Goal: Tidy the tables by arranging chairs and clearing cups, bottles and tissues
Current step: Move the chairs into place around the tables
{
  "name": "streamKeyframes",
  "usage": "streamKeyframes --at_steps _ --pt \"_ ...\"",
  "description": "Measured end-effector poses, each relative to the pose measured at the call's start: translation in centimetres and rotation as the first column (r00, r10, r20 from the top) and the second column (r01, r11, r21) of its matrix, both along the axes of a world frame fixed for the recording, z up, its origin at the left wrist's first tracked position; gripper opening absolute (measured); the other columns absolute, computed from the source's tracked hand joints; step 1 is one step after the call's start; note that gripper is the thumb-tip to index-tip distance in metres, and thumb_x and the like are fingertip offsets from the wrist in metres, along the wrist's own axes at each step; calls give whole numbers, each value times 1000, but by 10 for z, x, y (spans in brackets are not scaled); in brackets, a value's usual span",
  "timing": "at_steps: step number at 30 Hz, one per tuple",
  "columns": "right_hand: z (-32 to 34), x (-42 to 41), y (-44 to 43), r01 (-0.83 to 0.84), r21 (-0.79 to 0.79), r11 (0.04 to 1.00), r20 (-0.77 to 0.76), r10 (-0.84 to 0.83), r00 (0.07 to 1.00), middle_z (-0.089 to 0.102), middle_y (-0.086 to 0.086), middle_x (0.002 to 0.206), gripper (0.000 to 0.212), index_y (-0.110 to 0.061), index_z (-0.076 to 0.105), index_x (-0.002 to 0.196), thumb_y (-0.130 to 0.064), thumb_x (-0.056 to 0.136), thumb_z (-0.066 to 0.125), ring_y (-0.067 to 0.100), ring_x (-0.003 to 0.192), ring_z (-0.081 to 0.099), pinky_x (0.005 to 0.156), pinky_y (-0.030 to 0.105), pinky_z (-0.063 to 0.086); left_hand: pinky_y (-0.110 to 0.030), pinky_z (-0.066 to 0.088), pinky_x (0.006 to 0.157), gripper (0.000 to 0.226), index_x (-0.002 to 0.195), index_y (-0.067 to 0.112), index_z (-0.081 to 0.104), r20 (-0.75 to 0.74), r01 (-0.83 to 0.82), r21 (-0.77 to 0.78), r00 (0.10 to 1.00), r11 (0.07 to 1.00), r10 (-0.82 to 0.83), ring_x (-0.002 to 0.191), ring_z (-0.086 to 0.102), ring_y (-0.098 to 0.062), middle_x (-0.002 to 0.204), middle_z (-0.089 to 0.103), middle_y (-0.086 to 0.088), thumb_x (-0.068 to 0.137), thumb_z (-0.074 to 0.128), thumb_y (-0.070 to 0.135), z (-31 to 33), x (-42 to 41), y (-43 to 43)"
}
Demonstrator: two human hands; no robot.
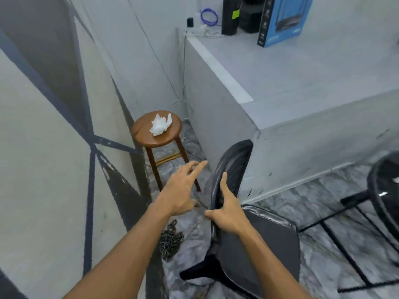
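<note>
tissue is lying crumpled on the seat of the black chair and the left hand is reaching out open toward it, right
Not quite. The crumpled tissue lies on the round wooden stool in the corner, not on the black chair; the head view shows it. The rest holds: the left hand is reaching out open toward it.
</note>
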State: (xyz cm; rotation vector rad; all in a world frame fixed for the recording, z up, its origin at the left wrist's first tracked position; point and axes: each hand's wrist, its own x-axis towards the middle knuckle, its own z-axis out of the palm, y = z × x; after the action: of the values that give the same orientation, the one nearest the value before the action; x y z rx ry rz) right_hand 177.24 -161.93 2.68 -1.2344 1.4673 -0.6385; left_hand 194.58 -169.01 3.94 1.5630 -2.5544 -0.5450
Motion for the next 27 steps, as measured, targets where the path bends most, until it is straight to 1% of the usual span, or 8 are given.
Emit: streamKeyframes --at_steps 3,5,7,9,13,17,22,27 --pt "27 -46 32 -14 1 1000 50 14 999 57 -17 121 117 -51 -5 152 -19 69 71 21 111 64 81 48 58 -45 19 119 109 157 39 3 75 342 -176 939 923 -334 149 10 -29 165 4 -3 72 71 43 12 -83 -14" --pt "35 -71 58 98 -31 995 34 -97 995 61 -12 126 105 -56 18 149 -12 66 65 20 111 63 81 45 58 -47 14 121 84 148 36 39 164 516 -147 854 844 -493 149 13 -26 162 23 -2 68 65 36 17 -129 -15" --pt "43 -97 82 205 -76 976 -37 -208 977 65 2 124 94 -70 37 129 -4 65 56 26 108 63 69 39 54 -47 22 116 42 103 35 70 195 614 -150 787 775 -586 133 42 -22 126 62 6 62 66 36 16 -158 -9" --pt "53 -119 106 226 -113 968 -226 -247 942 69 4 103 77 -61 50 120 -8 65 53 26 90 64 60 38 49 -40 33 100 16 69 29 65 226 640 -225 768 735 -600 91 58 -15 77 64 11 62 64 44 15 -180 5" --pt "63 -140 141 204 -116 972 -693 -226 685 58 -3 83 48 -33 45 116 -20 73 62 23 67 52 52 31 33 -36 33 82 58 59 25 58 218 573 -267 819 775 -531 67 49 -14 58 54 10 60 40 81 22 -225 45" --pt "48 -165 165 234 -252 939 -802 -339 492 61 -1 85 28 -24 49 109 -26 85 63 26 74 59 58 34 33 -35 34 80 64 71 25 54 31 556 -241 824 796 -566 66 47 -13 63 51 13 55 59 87 13 -245 72" --pt "35 -207 204 284 -293 913 -786 -399 472 63 -3 79 28 -23 59 98 -47 85 67 24 77 62 64 33 39 -33 38 63 56 72 19 51 10 629 -251 762 736 -647 60 42 -15 63 47 10 48 93 47 4 -250 77" --pt "51 -265 243 307 -344 887 -739 -458 494 71 -9 75 33 -30 72 91 -54 70 79 13 79 65 70 29 48 -28 26 53 50 73 15 57 36 674 -223 727 704 -686 56 46 -20 58 48 7 59 90 50 29 -291 109"
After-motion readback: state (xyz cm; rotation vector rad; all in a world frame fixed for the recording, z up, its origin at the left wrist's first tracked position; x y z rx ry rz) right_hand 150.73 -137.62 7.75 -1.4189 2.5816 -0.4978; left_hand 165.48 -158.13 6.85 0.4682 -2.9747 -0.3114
